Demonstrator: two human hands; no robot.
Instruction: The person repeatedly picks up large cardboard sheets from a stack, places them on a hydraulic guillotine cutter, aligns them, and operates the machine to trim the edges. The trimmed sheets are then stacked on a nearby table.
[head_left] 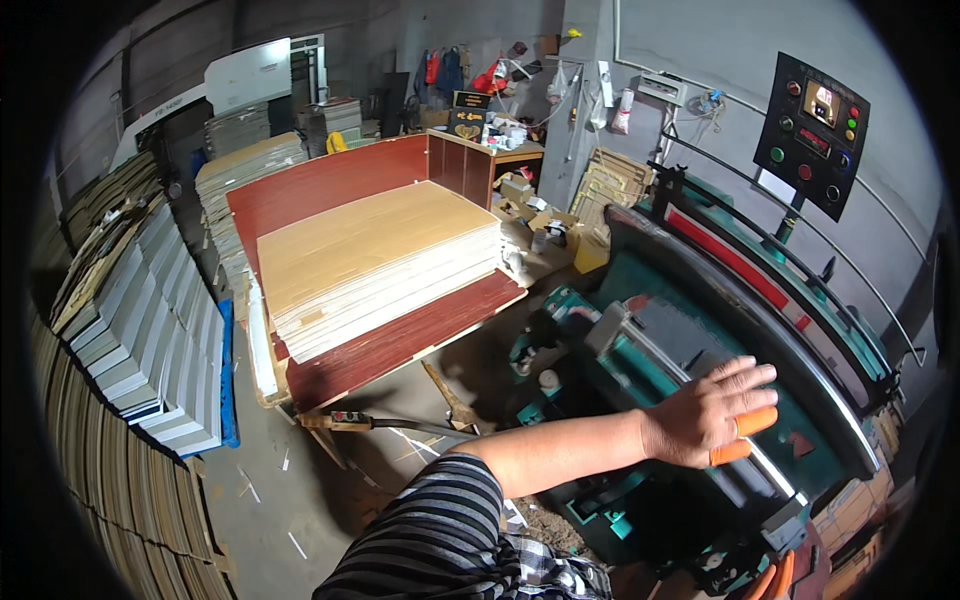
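Note:
My left hand [712,412] reaches across from the lower middle, its arm in a striped sleeve. Orange covers wrap two of its digits. The fingers are stretched out, palm down, over the grey metal bar and dark green bed of a machine [640,255]. Nothing shows in that hand; whether it touches the surface, I cannot tell. At the bottom edge, only orange-covered fingers of my right hand [772,580] appear, extended beside the near end of the bar [785,528]. The rest of that hand is out of the picture.
A stack of tan board sheets [385,255] sits on a red-brown platform [430,322] at the centre left. Grey stacks [165,310] stand farther left. A control panel [812,135] rises at the upper right. A handle-like control [350,421] juts out beside the platform.

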